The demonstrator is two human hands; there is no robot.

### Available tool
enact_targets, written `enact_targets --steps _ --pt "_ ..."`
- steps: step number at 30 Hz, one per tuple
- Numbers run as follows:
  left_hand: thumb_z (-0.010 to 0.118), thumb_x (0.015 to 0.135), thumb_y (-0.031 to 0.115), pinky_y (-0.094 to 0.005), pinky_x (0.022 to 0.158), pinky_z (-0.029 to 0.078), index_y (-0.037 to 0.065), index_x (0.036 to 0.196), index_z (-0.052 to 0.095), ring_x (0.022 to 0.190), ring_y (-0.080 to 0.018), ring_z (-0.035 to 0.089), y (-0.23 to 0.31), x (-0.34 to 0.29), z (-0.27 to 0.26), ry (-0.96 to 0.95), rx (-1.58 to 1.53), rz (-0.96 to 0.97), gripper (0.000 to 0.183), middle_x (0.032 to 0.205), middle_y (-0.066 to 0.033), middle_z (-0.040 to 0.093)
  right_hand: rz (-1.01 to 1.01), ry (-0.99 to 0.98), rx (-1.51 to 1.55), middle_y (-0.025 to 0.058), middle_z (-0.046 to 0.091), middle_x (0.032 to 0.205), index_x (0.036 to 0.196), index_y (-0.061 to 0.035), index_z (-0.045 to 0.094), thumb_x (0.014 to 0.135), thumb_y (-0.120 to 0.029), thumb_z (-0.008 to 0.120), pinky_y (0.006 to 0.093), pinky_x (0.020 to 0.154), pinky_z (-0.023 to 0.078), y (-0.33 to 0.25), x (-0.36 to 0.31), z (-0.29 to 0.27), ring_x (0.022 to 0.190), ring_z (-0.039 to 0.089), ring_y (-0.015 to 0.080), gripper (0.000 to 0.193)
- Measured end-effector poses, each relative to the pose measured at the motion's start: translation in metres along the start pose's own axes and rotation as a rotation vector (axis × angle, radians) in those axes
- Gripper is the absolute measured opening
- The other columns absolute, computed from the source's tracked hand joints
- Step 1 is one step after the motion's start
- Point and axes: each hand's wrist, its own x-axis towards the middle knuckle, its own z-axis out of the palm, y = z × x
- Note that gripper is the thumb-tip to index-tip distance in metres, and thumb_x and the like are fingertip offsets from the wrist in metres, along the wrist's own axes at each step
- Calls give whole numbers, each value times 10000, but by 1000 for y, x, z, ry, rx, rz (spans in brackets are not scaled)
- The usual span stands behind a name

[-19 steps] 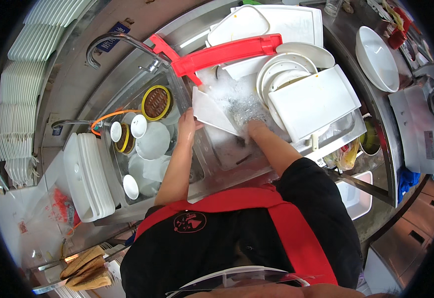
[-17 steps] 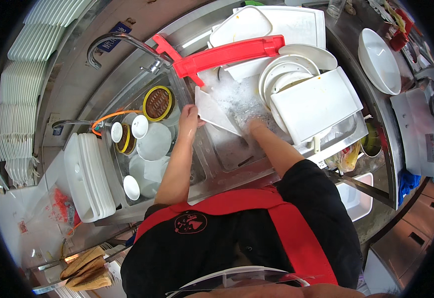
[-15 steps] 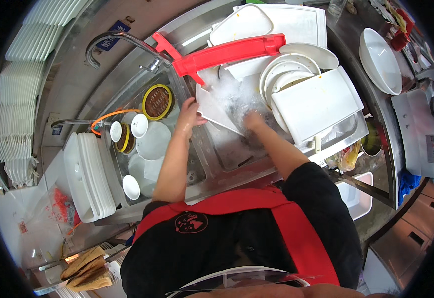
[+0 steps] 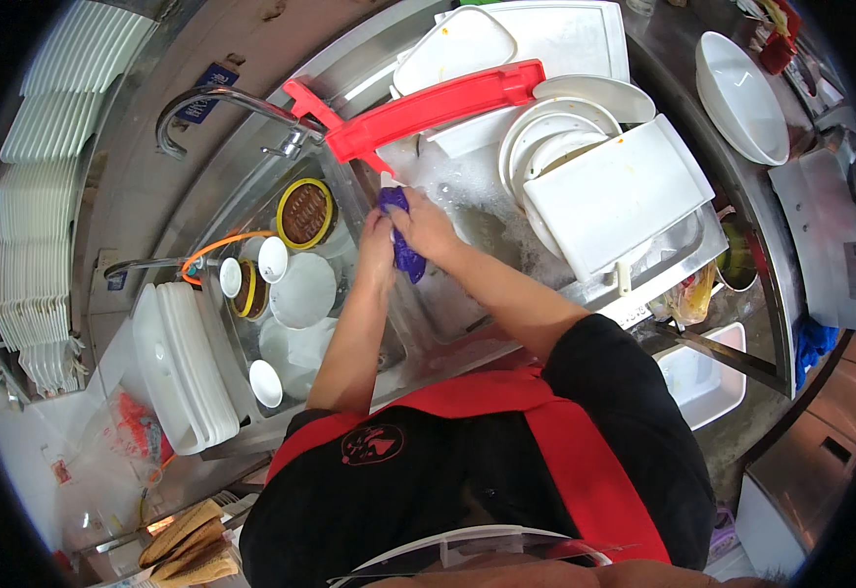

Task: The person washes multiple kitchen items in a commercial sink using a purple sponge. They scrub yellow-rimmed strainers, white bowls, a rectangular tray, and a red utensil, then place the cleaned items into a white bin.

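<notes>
Above the divider between the two sink basins, my hands come together. A purple cloth (image 4: 409,260) is bunched in my right hand (image 4: 430,229), its fingers closed round it. My left hand (image 4: 377,247) is closed beside it, on a white dish (image 4: 388,180); only a small tip of the dish shows above the cloth, and hands and cloth hide the rest. Under my right forearm lies the soapy basin, with suds (image 4: 452,176) on its water.
A red bar (image 4: 438,110) spans the soapy basin's far side. White plates (image 4: 555,127) and a large white tray (image 4: 614,196) pile up at its right. Bowls (image 4: 265,383) and yellow-rimmed brown round pieces (image 4: 306,213) sit in the left basin, beneath a tap (image 4: 217,93).
My right hand has come up out of the suds with the purple cloth and moved left to my left hand. The white dish, broadside before, is now mostly hidden.
</notes>
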Motion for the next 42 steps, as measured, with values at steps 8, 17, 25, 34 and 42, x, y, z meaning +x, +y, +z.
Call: enact_targets --steps 8,17,25,34,42 --pt "549 787 23 -303 966 366 1 1290 440 1135 -210 477 -9 -32 -26 -155 137 138 515 1243 -134 500 394 -217 -591 253 547 1213 1181 -38 523 903 -191 438 517 916 449 136 3 -11 1083 559 425 329" --pt "556 686 62 -377 951 385 39 1230 497 1080 -245 534 31 -42 -1 -82 331 -317 548 1091 -114 600 257 -70 -124 267 562 1189 1187 44 526 865 -261 557 432 918 441 72 -30 -52 1082 556 404 444" --pt "485 711 0 -336 862 437 5 1211 525 998 -206 562 14 -50 5 -185 319 -40 502 1095 -99 602 -255 -16 40 252 502 1097 1160 -2 493 815 -186 600 468 886 439 -22 -34 -20 1021 517 441 406" --pt "473 631 -65 -311 977 374 -31 1301 426 1112 -227 508 -4 -78 -9 -255 359 64 673 1192 -116 545 224 9 -448 253 567 1096 1184 -46 476 879 -138 478 490 871 476 83 -5 -23 1007 574 435 318" --pt "597 799 129 -411 816 535 -31 1293 442 1065 -263 583 28 -46 -8 -144 385 -347 541 1210 -159 556 405 -301 -789 252 613 1106 1083 -64 653 869 -232 541 439 839 507 127 -25 -36 1026 600 406 295"
